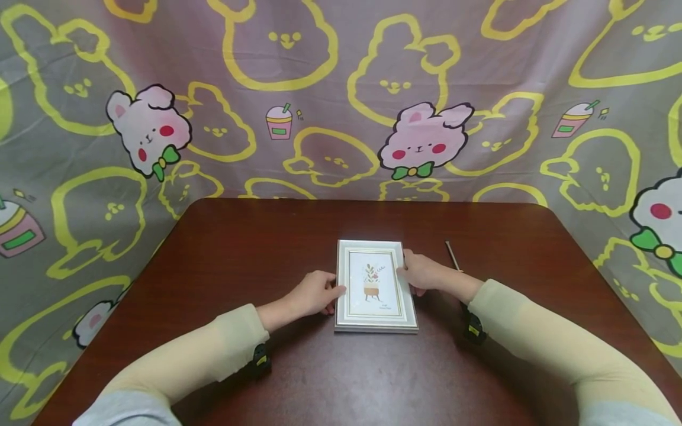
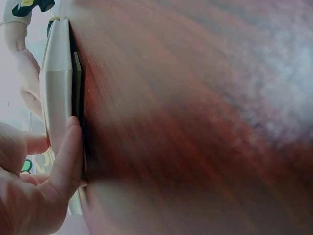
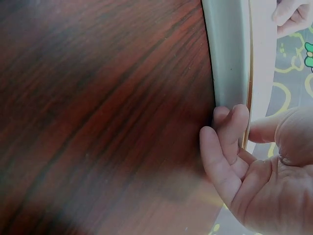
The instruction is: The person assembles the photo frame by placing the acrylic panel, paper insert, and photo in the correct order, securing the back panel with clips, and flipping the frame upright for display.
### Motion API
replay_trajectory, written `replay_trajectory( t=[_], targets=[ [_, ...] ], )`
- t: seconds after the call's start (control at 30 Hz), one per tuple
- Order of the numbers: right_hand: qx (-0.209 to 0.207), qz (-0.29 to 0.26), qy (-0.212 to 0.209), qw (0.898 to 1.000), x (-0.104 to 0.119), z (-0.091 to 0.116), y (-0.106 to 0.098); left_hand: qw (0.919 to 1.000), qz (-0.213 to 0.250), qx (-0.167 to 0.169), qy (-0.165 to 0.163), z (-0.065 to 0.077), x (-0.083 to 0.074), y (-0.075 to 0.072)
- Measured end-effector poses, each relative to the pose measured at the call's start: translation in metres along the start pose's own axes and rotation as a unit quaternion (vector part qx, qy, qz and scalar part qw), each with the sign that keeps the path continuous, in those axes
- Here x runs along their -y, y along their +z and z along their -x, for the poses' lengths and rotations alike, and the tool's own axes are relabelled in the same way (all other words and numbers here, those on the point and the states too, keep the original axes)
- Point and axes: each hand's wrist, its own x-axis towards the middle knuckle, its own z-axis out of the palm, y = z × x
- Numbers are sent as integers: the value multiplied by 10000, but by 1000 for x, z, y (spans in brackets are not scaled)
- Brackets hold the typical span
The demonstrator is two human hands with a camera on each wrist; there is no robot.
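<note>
A white picture frame (image 1: pixel 341 319) with thin gold lines lies face up near the middle of the table, showing a print of a potted plant. My left hand (image 1: pixel 314 293) grips its left side, thumb over the front rim and fingers along the side. On the opposite side, my right hand (image 1: pixel 423 272) holds the frame's right edge between thumb and fingers. The left wrist view shows the frame's thick side (image 2: pixel 57 98) with a thin gap of dark backing toward the table. In the right wrist view, bent fingers (image 3: pixel 226 166) press against the frame's pale side (image 3: pixel 229 54).
A thin metal rod (image 1: pixel 452 254) lies on the dark wooden table (image 1: pixel 256 236) right of the frame, partly hidden behind the right forearm. A patterned curtain (image 1: pixel 330 77) hangs round the table's back and sides. Dark wrist devices (image 1: pixel 260 358) sit under both sleeves.
</note>
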Motion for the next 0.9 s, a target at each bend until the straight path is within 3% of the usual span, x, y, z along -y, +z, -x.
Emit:
replay_trajectory(
  t=[0.17,0.5,0.63,0.77,0.9],
  targets=[
    [26,17,-72,10000,2,-1,-1,9989,-448,80,94,0,-2,-3],
    [69,138,-395,9991,-4,5,-9,9990,-382,190,-148,-2,0,-10],
    [-125,400,-572,9975,-9,16,-19,9965,-822,159,-79,2,2,-23],
    [-534,593,-869,9930,-19,31,-37,9833,-1763,-184,404,8,6,-44],
    [-942,716,-1019,9877,-35,47,-59,9569,-2722,-596,814,18,7,-67]
  ],
)
